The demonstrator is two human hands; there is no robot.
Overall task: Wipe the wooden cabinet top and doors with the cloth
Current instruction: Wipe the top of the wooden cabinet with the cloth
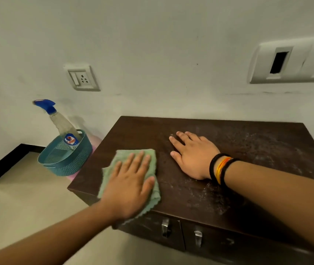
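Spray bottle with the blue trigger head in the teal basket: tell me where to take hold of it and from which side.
Grip the clear plastic spray bottle round its narrow neck just below the blue trigger head, coming from above. It leans in the teal perforated basket, whose wall covers its lower body; only the neck stands free.

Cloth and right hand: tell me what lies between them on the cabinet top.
Nothing. In the head view only bare dark wood of the cabinet top separates the green cloth from the right hand.

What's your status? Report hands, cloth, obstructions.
Left hand flat on green cloth, right hand flat on dusty dark wooden cabinet top. Nothing obstructing.
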